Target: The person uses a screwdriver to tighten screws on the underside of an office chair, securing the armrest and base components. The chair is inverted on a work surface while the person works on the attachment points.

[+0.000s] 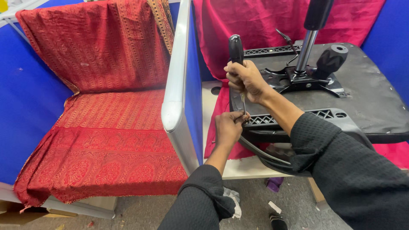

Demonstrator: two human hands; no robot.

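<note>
An upturned office chair seat (366, 98) lies on the desk, black underside up, with its metal mechanism plate (304, 81) and gas-lift column (307, 47) standing up. My right hand (245, 79) grips the black handle of a screwdriver (236, 49) held upright, its shaft pointing down at the seat's near left edge. My left hand (228, 127) pinches the lower shaft at the tip, against the black armrest bracket (272, 121).
A blue partition with a grey frame (179, 93) divides the desk. Patterned red cloth (106, 127) drapes the left bay; plain red cloth (255, 21) lies under and behind the seat. A black knob (332, 59) projects from the mechanism. Scraps litter the grey floor (272, 208).
</note>
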